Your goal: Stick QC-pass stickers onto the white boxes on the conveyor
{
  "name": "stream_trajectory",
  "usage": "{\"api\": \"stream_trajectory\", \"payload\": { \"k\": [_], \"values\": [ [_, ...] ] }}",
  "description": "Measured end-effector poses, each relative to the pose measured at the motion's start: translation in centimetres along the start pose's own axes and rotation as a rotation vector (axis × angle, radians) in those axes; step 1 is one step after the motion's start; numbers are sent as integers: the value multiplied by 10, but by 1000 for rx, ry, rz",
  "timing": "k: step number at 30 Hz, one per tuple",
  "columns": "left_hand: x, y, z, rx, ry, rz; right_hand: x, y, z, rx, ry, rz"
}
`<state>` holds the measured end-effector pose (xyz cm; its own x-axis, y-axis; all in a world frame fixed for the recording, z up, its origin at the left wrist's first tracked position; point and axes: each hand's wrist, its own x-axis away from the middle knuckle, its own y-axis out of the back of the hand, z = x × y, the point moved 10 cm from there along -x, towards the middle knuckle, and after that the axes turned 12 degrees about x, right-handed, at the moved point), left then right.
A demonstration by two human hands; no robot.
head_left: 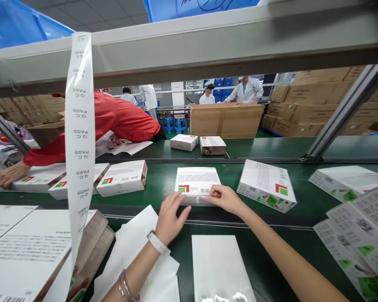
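A white carton (198, 180) with a red, yellow and green square lies flat on the green conveyor in front of me. My left hand (171, 216), a white watch on its wrist, rests its outstretched fingers at the carton's near left corner, thumb apart. At the near right corner my right hand (225, 199) has its fingers curled together; whatever they may pinch is too small to make out. Clear shiny patches, perhaps seals, show on the carton's front side. Below, a white glossy sheet (219, 264) lies on the green surface, with loose white papers (138, 251) left of it.
A strip of "Q.C. PASS" stickers (79, 126) hangs from the shelf beam (208, 46). More cartons (267, 184) lie along the belt, and stacked ones (28, 247) stand at the near left. Flat printed pieces (362, 235) are at right. A red-sleeved person (122, 115) reaches across at left.
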<state>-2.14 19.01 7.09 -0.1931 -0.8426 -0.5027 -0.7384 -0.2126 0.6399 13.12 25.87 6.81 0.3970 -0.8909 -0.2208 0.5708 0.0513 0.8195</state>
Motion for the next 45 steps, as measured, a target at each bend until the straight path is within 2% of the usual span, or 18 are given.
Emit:
{"api": "stream_trajectory", "payload": {
  "k": [2,6,9,14,19,21,25,27,31,35,37,39,41,42,43,45],
  "values": [
    [-21,4,20,-54,19,0,-25,-7,-9,59,0,6],
    [-43,-12,48,-121,136,107,-42,-19,-9,130,19,23],
    [-48,-15,52,-180,217,82,-45,-25,-4,181,12,35],
    [-48,-8,58,-254,298,37,-55,-32,6,325,7,69],
    [-48,-1,69,-250,337,57,-54,-14,12,577,23,-49],
    [-49,3,69,-279,346,38,-50,-13,15,625,61,-63],
    [-50,11,65,-385,306,-17,-44,-45,39,635,335,64],
    [-47,12,64,-421,240,-11,-44,-60,46,661,400,100],
    [-37,15,68,-484,108,45,-53,-74,55,673,428,123],
    [-28,19,74,-528,27,140,-56,-69,63,593,389,142],
    [-23,23,74,-549,20,162,-46,-58,63,486,354,162],
    [-17,27,64,-551,28,136,-23,-43,54,355,293,181],
    [-9,25,42,-494,8,108,12,-29,40,256,212,188],
    [-2,18,27,-430,-26,132,33,-25,33,234,176,191],
    [5,6,9,-343,-74,203,54,-23,27,225,145,196],
    [29,-27,-26,-137,-177,450,95,-26,20,242,105,222]
  ]
}}
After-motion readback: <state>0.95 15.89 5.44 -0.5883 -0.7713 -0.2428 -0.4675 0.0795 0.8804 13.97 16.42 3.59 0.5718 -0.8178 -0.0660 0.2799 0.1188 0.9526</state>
